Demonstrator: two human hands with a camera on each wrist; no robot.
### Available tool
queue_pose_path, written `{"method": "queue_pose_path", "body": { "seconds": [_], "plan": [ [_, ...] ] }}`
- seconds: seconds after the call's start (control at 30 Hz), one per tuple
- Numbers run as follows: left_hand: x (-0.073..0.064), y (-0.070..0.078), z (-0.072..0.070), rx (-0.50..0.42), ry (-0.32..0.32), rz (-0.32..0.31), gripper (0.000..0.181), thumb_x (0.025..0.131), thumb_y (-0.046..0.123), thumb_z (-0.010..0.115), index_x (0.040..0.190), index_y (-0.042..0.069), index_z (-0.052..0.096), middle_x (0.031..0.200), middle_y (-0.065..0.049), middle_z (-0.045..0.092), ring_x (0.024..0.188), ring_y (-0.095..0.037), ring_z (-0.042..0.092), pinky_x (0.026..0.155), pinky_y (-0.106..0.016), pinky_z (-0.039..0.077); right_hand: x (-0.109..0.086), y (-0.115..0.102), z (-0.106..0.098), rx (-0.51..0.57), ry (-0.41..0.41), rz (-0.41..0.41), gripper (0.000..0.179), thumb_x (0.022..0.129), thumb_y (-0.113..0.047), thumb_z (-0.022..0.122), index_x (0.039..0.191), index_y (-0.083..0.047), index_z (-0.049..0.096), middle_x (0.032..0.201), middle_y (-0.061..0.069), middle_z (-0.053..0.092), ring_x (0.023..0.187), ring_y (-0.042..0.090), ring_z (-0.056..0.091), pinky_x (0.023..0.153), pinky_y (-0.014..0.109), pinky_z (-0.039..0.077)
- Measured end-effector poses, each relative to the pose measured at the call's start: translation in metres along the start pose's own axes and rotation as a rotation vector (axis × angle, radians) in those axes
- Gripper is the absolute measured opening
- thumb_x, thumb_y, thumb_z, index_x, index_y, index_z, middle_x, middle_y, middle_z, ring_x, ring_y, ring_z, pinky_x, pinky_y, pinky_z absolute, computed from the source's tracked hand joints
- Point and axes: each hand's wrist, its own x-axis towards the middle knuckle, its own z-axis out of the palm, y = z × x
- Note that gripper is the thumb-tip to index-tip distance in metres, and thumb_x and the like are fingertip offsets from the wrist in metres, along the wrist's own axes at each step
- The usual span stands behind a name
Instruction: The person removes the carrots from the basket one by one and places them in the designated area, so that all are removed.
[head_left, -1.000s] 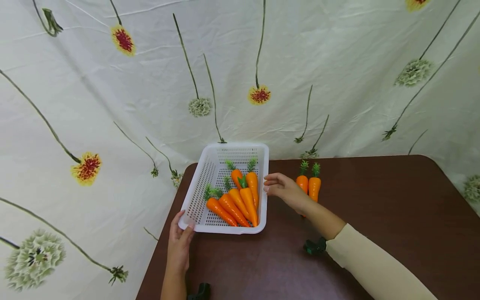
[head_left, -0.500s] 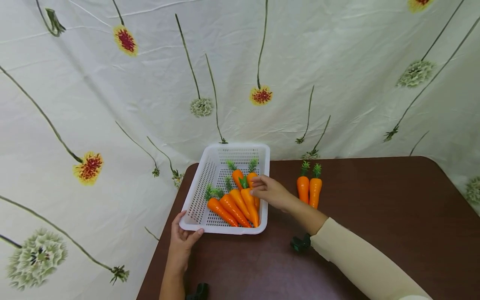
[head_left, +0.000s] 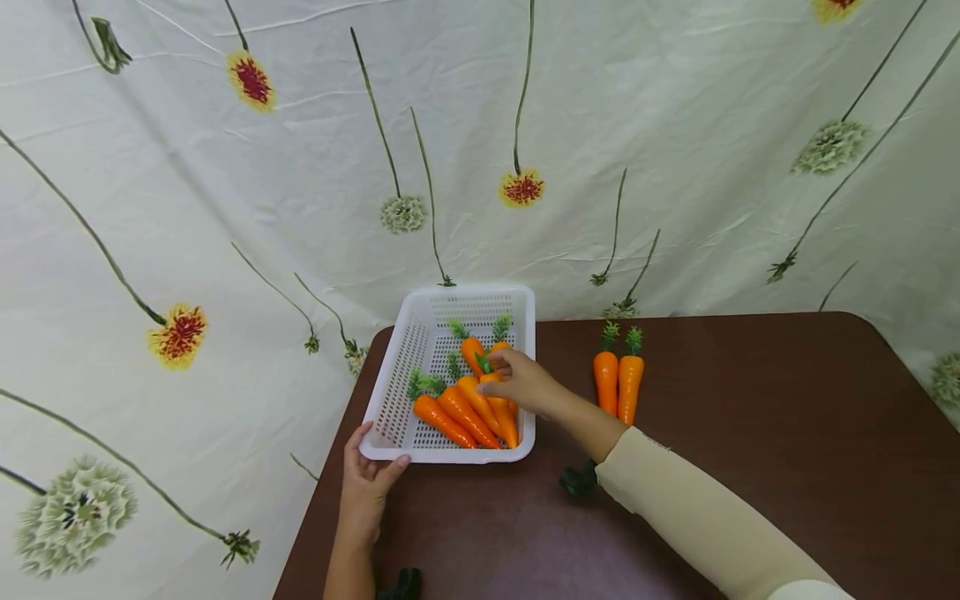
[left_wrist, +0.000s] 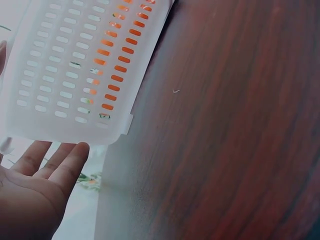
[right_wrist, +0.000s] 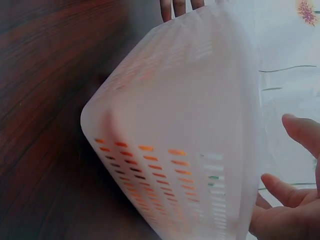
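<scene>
A white perforated plastic basket (head_left: 450,456) stands at the table's left side with several orange toy carrots (head_left: 444,422) with green tops inside. My left hand (head_left: 363,492) holds its near left corner, thumb at the front rim and fingers along the left side. In the left wrist view, fingertips (left_wrist: 80,152) of that hand meet the basket's edge. My right hand (head_left: 528,385) reaches across the right rim, over the upper carrots, partly hiding them. In the right wrist view its thumb and fingers (right_wrist: 282,190) are spread apart beside the rim, nothing between them.
Two more carrots (head_left: 630,385) lie side by side on the dark brown table (head_left: 772,400), right of the basket; the right forearm overlaps their lower ends. A flower-printed white cloth (head_left: 465,125) hangs behind the table and along its left.
My right hand has moved left from outside the basket's right rim to above the carrots. The left thumb has shifted right along the front rim. The basket stays nearly in place.
</scene>
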Motion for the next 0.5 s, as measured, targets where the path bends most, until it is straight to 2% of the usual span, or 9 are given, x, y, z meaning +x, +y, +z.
{"method": "queue_pose_path", "body": {
  "seconds": [0.27,0.5],
  "plan": [
    [0.001,-0.001,0.000,0.000,0.001,0.004,0.086,0.088,0.003,0.076,0.154,0.025,0.025,0.151,-0.010,0.044,0.124,-0.020,0.058,0.091,-0.013,0.053,0.010,-0.009,0.012,-0.078,0.008,0.074,0.089,0.087,-0.037,0.078,0.155,-0.001,0.032,0.154,0.020,0.044,0.135,0.037,0.050,0.113,0.054,0.042],
    [0.000,0.000,-0.001,0.007,0.000,0.000,0.087,0.087,0.003,0.077,0.154,0.023,0.025,0.152,-0.014,0.044,0.122,-0.017,0.059,0.091,-0.013,0.053,0.015,-0.012,0.019,-0.094,-0.002,0.140,0.097,0.086,-0.037,0.080,0.157,0.001,0.024,0.154,0.022,0.043,0.137,0.037,0.048,0.116,0.053,0.040]
  ]
}}
